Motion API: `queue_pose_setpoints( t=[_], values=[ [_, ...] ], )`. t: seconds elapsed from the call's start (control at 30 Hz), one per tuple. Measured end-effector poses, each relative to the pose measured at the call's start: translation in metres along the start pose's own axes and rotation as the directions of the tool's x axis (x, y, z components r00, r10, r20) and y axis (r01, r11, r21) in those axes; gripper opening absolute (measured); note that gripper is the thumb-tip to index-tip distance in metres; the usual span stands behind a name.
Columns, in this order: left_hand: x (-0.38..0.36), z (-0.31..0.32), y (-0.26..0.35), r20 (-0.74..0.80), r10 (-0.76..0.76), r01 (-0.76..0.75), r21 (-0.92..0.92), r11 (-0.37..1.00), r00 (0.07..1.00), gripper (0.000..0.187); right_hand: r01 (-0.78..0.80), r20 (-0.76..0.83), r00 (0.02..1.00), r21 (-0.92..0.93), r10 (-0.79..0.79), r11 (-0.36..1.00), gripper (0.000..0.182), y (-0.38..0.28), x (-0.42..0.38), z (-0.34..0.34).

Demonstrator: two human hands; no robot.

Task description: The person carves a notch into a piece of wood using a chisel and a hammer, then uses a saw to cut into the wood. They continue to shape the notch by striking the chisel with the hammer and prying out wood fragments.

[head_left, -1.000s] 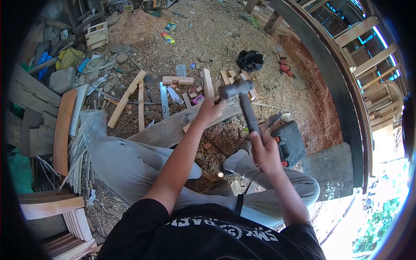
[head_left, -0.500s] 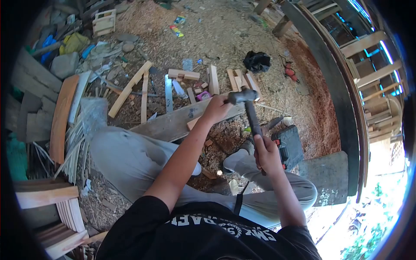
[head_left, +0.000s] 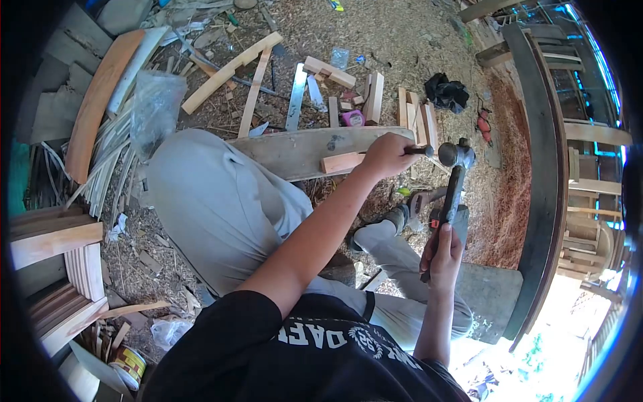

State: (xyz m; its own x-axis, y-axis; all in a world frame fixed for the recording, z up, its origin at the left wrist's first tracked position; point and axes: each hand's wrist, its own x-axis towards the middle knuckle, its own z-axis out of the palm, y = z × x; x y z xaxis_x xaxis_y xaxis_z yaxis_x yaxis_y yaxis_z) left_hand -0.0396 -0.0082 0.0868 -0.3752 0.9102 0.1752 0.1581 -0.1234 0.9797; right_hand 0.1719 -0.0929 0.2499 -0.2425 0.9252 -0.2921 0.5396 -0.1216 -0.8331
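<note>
Evidently bracing, the left hand (head_left: pixel 385 155) grips a chisel (head_left: pixel 420 151) against the block (head_left: pixel 341 162); the right hand (head_left: pixel 443 256) clasps the hammer (head_left: pixel 454 179).

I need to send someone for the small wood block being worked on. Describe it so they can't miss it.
Start at the long grey plank lying across the sawdust floor in front of the seated person's knees. The block lies on its near edge, right beside the left hand. It is short and pale orange, unlike the weathered grey plank and the paler offcuts scattered beyond.
</note>
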Motion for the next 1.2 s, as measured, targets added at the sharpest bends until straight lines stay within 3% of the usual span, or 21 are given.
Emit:
queue_pose_setpoints(
  t=[0.13,0.2,0.27,0.33,0.5,0.57,0.67,0.73,0.8,0.9,0.93,1.0,1.07,1.13,1.2],
  values=[
    [-0.008,0.004,-0.002,-0.030,0.027,-0.028,-0.010,1.000,0.999,0.017,-0.002,0.010,1.000,0.031,0.001,1.000,0.044,0.001,-0.001,0.013],
    [-0.010,0.005,-0.003,-0.048,0.138,-0.135,0.052,0.989,0.989,0.014,-0.007,0.003,1.000,0.024,0.007,1.000,0.045,-0.001,-0.001,0.015],
    [-0.009,0.005,-0.003,-0.060,0.129,-0.127,0.037,0.991,0.990,0.012,0.017,-0.036,0.999,0.009,-0.017,1.000,0.046,-0.004,-0.002,0.015],
    [-0.005,0.000,-0.004,0.031,0.060,-0.061,0.039,0.997,0.998,0.013,0.054,-0.053,0.997,0.035,-0.052,0.998,0.048,-0.005,-0.003,0.009],
    [-0.005,-0.003,-0.001,0.036,0.081,-0.083,0.044,0.996,0.996,0.016,0.191,-0.123,0.977,0.155,-0.173,0.969,0.049,-0.017,-0.007,0.009],
    [-0.002,-0.006,0.000,0.087,0.008,-0.008,-0.002,1.000,0.996,0.017,0.138,-0.111,0.985,0.079,-0.129,0.987,0.050,-0.011,-0.008,0.013],
    [-0.004,-0.004,0.000,0.019,0.102,-0.102,-0.006,0.995,0.995,0.018,-0.021,-0.084,0.996,-0.071,0.015,0.997,0.048,0.000,-0.009,0.025],
    [-0.004,-0.003,-0.003,0.005,0.156,-0.157,0.027,0.987,0.988,0.019,-0.008,-0.047,0.999,-0.040,0.006,0.999,0.044,0.017,-0.008,0.027],
    [-0.003,-0.001,-0.006,0.036,0.110,-0.111,0.029,0.993,0.993,0.019,-0.039,-0.024,0.999,-0.003,0.038,0.999,0.045,0.008,-0.013,0.017],
    [-0.004,-0.003,-0.002,0.063,0.084,-0.086,0.023,0.996,0.994,0.020,0.138,-0.196,0.973,0.081,-0.120,0.987,0.053,-0.026,-0.023,0.004],
    [-0.004,-0.003,-0.003,0.078,0.075,-0.075,0.006,0.997,0.994,0.020,0.268,-0.191,0.952,0.151,-0.238,0.952,0.053,-0.035,-0.024,-0.002],
    [-0.004,-0.001,-0.003,0.045,0.104,-0.104,0.000,0.995,0.994,0.021,0.403,-0.345,0.889,0.274,-0.302,0.874,0.052,-0.061,-0.026,-0.001],
    [-0.004,-0.002,-0.002,0.049,0.077,-0.077,-0.014,0.997,0.996,0.020,0.443,-0.333,0.881,0.325,-0.337,0.836,0.055,-0.059,-0.025,-0.007],
    [-0.003,-0.002,-0.003,0.050,0.082,-0.083,0.008,0.997,0.995,0.018,0.392,-0.327,0.888,0.169,-0.323,0.904,0.052,-0.035,-0.020,0.005],
    [-0.004,-0.005,0.000,0.047,0.081,-0.082,0.031,0.996,0.996,0.016,0.352,-0.241,0.877,-0.266,-0.415,0.897,0.039,0.012,-0.006,0.020]
  ],
)
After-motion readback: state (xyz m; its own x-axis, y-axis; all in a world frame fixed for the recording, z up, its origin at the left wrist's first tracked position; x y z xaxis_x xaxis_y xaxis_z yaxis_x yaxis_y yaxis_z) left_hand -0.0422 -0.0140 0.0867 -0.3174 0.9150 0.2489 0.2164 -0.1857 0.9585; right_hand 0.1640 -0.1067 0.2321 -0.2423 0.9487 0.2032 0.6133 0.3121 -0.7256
